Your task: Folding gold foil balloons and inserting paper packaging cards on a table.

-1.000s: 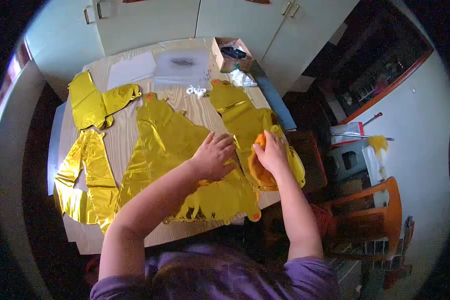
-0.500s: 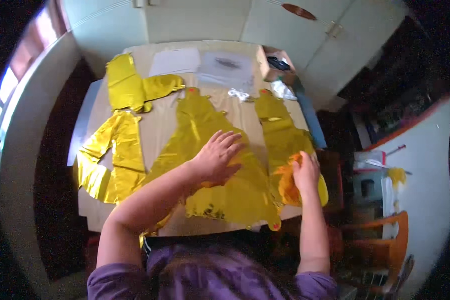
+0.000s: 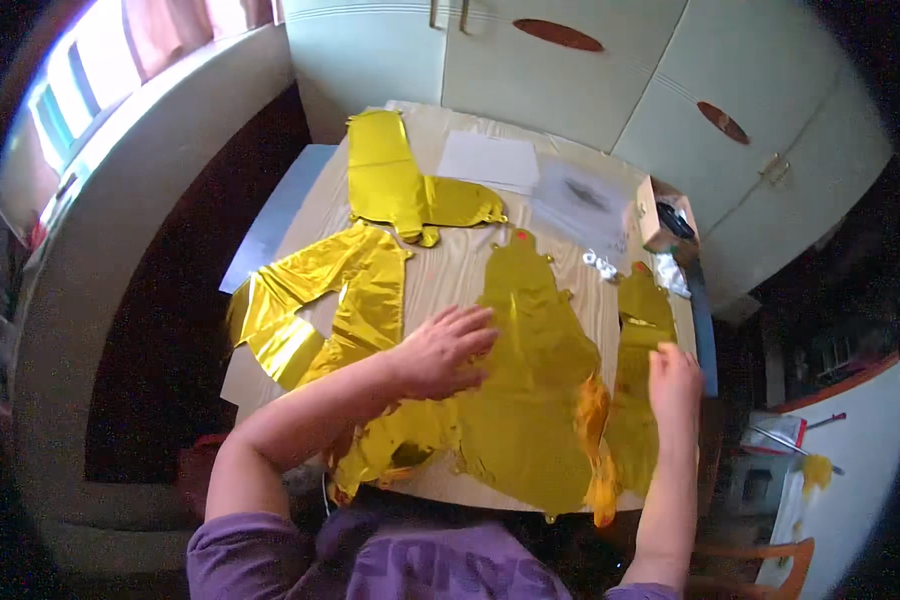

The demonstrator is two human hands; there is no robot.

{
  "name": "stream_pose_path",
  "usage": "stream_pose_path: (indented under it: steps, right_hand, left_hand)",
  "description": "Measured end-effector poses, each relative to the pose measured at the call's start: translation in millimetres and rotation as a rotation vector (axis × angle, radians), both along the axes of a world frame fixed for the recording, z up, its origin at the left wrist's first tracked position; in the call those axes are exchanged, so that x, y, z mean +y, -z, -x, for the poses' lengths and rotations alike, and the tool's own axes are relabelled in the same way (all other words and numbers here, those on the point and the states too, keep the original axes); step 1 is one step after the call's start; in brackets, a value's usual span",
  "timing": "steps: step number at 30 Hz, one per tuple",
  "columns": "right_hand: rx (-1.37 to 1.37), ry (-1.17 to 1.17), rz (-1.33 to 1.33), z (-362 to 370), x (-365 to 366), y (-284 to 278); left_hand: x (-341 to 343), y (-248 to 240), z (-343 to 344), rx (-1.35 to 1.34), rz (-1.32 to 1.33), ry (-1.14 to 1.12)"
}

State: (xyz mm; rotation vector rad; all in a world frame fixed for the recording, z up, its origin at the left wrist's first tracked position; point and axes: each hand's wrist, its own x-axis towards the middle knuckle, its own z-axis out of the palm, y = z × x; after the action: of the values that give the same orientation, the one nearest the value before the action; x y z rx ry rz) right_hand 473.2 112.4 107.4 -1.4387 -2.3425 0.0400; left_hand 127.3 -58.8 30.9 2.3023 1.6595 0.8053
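Note:
My left hand (image 3: 446, 350) is open, palm down with fingers apart, over the left side of a large flat gold foil balloon (image 3: 530, 390). Whether it touches the foil I cannot tell. My right hand (image 3: 676, 380) is above a narrower gold foil piece (image 3: 642, 310) at the right. Its fingers are loosely bent and partly hidden, and I see nothing in them. A crumpled orange, soft-looking item (image 3: 594, 435) lies between the two gold pieces, apart from my right hand; its kind is unclear. Below my left forearm is more rumpled gold foil (image 3: 370, 450).
At the left lie an L-shaped gold foil piece (image 3: 380, 170) and a creased, shiny one (image 3: 365, 300). Toward the back are white paper (image 3: 488, 160), a clear plastic sheet (image 3: 580, 205), small white pieces (image 3: 600, 264) and an open box (image 3: 660, 235) holding something black.
My right hand has come off the orange item, which now hangs longer and lies left of my forearm. The view has swung left, so the table sits farther right.

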Motion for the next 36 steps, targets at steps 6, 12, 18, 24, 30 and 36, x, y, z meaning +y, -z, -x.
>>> stream_pose_path:
  steps: [6, 12, 18, 24, 30, 36]
  right_hand:
    - [0.232, -0.603, 0.330, 178.6, 29.6, 10.3]
    - [0.182, -0.777, 0.184, 320.6, 50.7, 65.2]
    - [0.103, -0.738, -0.091, 357.7, 37.9, 88.4]
    - [0.216, -0.668, -0.084, 370.6, 37.3, 93.3]
    - [0.161, -0.546, -0.127, 372.3, 36.1, 79.6]
    - [0.176, -0.605, -0.167, 376.5, 33.1, 90.9]
  left_hand:
    - [53.5, -19.6, 126.1, 0.202, -0.164, -0.368]
    - [89.8, 5.8, 177.6, 0.289, 0.069, -0.289]
    - [94.9, -21.6, 194.4, -0.190, 0.263, -0.484]
    - [105.3, -20.0, 224.8, -0.428, 0.421, -0.504]
    - [101.3, -33.6, 204.9, -0.256, 0.095, -0.502]
    - [95.4, -11.8, 206.1, 0.154, -0.247, -0.096]
